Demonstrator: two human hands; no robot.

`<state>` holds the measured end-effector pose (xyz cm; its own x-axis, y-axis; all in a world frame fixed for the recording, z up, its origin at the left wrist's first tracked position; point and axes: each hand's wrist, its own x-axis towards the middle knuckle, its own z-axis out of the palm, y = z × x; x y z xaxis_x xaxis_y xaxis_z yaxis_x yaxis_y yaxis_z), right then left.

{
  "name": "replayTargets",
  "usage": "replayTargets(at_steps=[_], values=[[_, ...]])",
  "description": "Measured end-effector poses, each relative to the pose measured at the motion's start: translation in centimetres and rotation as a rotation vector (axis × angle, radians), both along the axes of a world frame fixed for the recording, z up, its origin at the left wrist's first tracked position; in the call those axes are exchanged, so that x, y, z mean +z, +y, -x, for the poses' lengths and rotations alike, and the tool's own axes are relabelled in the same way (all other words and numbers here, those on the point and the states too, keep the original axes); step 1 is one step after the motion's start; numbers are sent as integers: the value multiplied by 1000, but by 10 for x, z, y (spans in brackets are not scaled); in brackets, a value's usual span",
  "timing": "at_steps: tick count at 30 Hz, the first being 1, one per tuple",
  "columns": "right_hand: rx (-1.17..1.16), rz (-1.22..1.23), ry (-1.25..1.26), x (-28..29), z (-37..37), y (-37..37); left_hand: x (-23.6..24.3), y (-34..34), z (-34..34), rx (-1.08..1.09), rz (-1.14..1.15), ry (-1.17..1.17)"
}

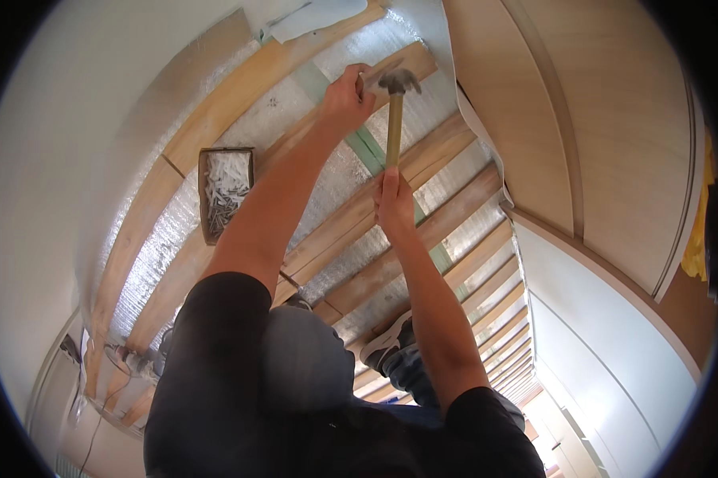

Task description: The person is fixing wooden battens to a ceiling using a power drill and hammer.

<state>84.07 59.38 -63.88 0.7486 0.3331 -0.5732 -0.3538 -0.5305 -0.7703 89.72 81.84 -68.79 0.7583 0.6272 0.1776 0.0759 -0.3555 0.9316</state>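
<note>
My right hand (395,204) is wrapped around the lower part of the wooden handle of a claw hammer (395,131). The hammer's metal head is blurred and hovers over the far end of a wooden batten (414,64). Close beside that head, my left hand (348,101) is closed in a pinch at the same batten; what sits between its fingertips is too small to make out. Left of my left forearm, an open box (252,167) holds white plastic plugs (228,170) and grey metal nails or screws (220,212).
Rows of wooden battens (446,151) cross the floor over silvery foil (148,263), with a green strip (367,150) between them. Tan cabinet panels (614,103) stand along the right. A power tool with a cord (140,365) lies at lower left. My shoe (387,342) rests among the battens.
</note>
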Motion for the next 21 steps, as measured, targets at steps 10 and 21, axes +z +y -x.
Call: replayTargets(at_steps=[10, 21], values=[[56, 51, -251, -5, -6, 3, 11, -12, -2, -35, 66, -7], [150, 101, -332, -38, -21, -35, 8, -19, -11, -63, 29, -9]])
